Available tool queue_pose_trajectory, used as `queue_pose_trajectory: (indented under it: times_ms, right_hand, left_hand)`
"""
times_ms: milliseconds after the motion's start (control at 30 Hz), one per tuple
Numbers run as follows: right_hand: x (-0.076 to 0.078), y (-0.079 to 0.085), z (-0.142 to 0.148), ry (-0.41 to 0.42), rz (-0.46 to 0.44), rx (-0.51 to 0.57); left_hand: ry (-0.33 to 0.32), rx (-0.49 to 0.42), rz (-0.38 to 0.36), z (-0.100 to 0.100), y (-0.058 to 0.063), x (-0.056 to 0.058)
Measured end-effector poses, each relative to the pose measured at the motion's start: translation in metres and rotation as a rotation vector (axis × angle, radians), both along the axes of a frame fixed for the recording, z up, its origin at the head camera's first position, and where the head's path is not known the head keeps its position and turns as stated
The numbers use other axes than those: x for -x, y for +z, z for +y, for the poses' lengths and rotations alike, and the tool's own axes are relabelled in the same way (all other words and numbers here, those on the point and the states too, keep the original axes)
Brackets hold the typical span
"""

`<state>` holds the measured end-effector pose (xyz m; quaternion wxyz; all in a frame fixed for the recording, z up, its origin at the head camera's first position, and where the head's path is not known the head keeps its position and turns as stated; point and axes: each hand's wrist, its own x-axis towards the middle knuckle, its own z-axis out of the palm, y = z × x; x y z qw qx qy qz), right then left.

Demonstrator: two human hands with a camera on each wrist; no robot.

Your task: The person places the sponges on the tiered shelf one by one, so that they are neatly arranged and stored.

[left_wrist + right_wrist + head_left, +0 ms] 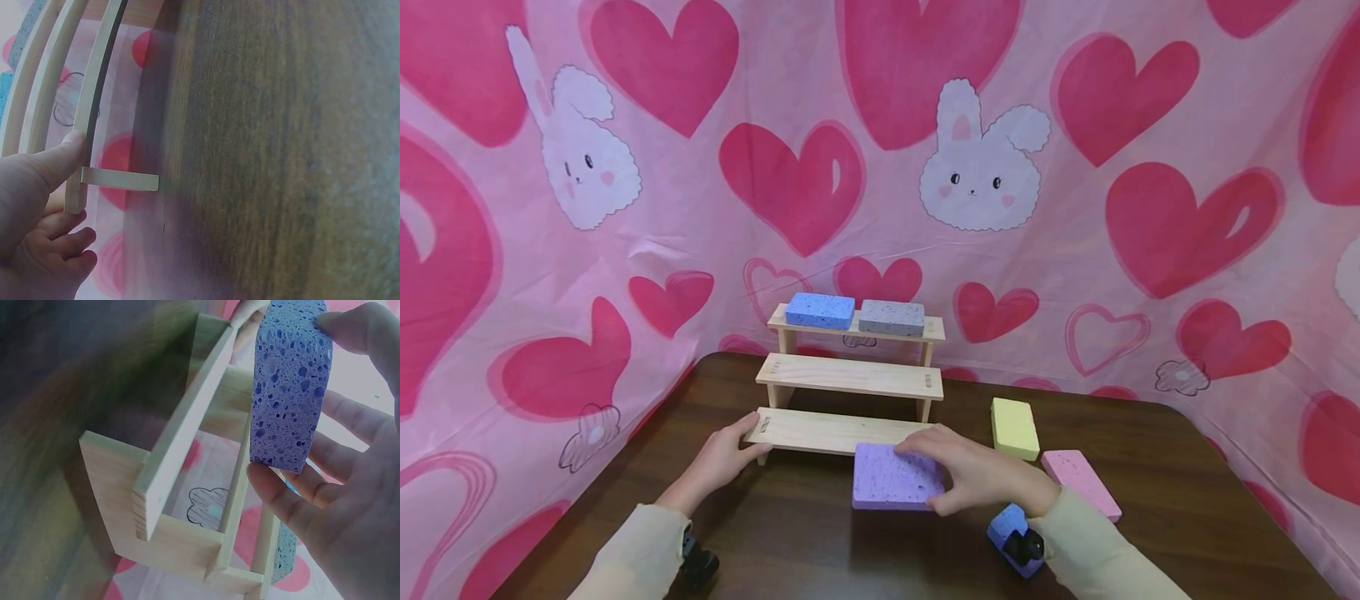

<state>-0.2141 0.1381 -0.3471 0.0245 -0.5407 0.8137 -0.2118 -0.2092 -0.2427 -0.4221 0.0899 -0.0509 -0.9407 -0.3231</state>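
Note:
A purple sponge, full of small holes, is held by my right hand in front of the lowest step of a three-tier wooden stand. In the right wrist view, thumb and fingers pinch the sponge at its edges, and it is off the table. My left hand grips the left end of that lowest step. Thumb and fingers bracket the board's end in the left wrist view. On the top step a blue sponge and a grey sponge lie side by side.
Right of the stand, a yellow sponge and a pink sponge lie on the dark wooden table. Another blue sponge is partly hidden by the right wrist's black camera. A pink heart-patterned cloth hangs behind the table.

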Motion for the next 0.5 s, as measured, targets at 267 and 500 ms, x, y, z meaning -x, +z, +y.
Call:
queue_pose_trajectory:
  times_ms: [267,500]
  right_hand:
    - [0.006,0.015,-0.004,-0.066,-0.017,0.002]
    - [0.015,0.020,-0.009,-0.066,0.057,0.024]
  left_hand:
    - [-0.004,-0.006,0.008,0.000,0.000,0.001]
    - [-0.002,-0.010,0.002,0.000,0.000,0.000]
